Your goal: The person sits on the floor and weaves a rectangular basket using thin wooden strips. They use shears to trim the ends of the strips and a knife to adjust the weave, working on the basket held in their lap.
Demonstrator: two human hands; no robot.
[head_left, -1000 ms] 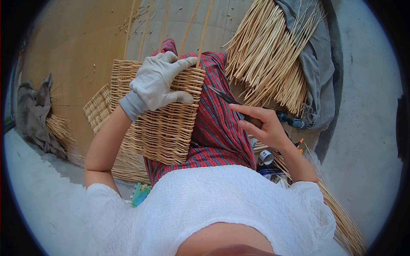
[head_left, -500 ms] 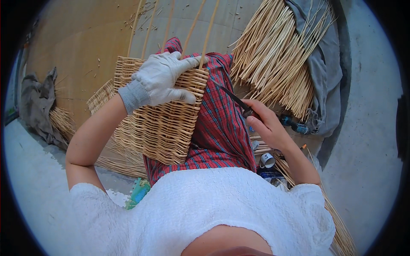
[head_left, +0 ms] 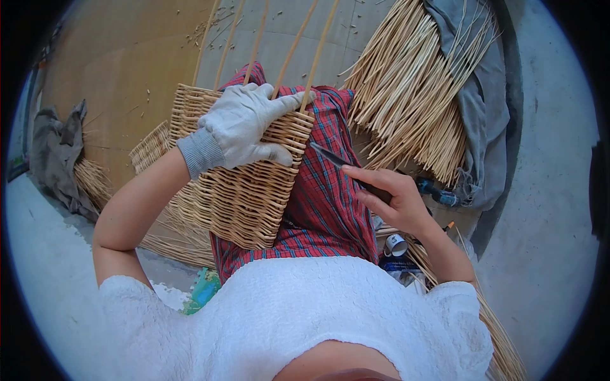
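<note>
My left hand point(head_left: 248, 124), in a pale work glove, grips the top right part of a woven wicker panel point(head_left: 238, 206) resting on my lap over red plaid cloth point(head_left: 327, 216). Several bare stakes point(head_left: 321, 47) stick up from the panel's top edge. My right hand point(head_left: 391, 197) is closed on a dark pointed blade tool point(head_left: 330, 155), index finger along it, its tip just right of the panel's edge, over the plaid cloth. Whether the tip touches anything I cannot tell.
A large bundle of peeled rods point(head_left: 406, 82) lies on grey cloth point(head_left: 486, 146) at upper right, beside a teal-and-black power tool point(head_left: 438, 190). A white mug point(head_left: 396, 244) is below. A second woven piece point(head_left: 149, 146), more rods and crumpled cloth point(head_left: 57, 159) are at left.
Since a second ago the panel and my left hand shifted slightly right in view. My right hand's blade moved up toward the panel's edge, then back down.
</note>
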